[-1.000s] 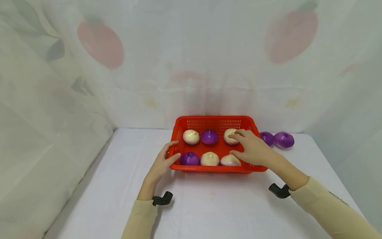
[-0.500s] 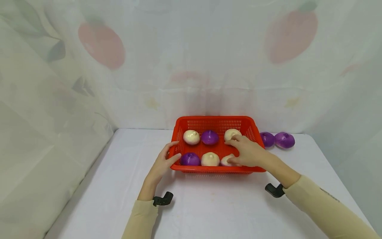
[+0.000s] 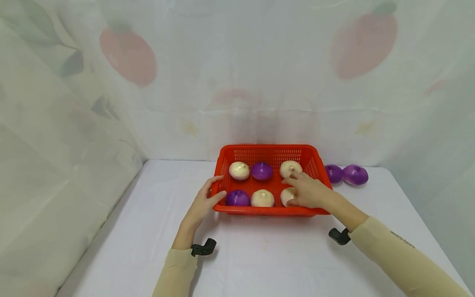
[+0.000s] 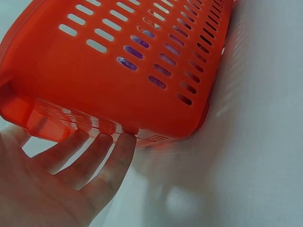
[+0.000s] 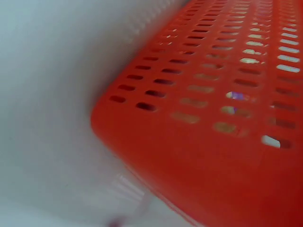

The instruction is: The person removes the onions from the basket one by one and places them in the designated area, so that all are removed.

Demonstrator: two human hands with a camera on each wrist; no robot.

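Note:
A red slotted basket (image 3: 269, 147) stands mid-table with several onions in two rows: white (image 3: 239, 170), purple (image 3: 262, 170) and white (image 3: 290, 168) at the back, purple (image 3: 237, 198) and white (image 3: 262, 198) in front. My right hand (image 3: 306, 190) reaches over the front rim and grips the front-right white onion (image 3: 286, 194), thumb on its near side. My left hand (image 3: 205, 201) lies against the basket's left front corner; its straight fingers (image 4: 102, 158) touch the basket wall (image 4: 118, 80) under the rim. The right wrist view shows only the basket wall (image 5: 213, 118).
Two purple onions (image 3: 334, 173) (image 3: 355, 174) lie on the white table (image 3: 259, 255) just right of the basket. Patterned curtains close off the back and the left side. The table's right edge runs close behind my right sleeve.
My right hand dropped from above the back-right onion toward the front and closed on the front-right white onion, which shifted slightly. The left hand stayed at the basket's corner.

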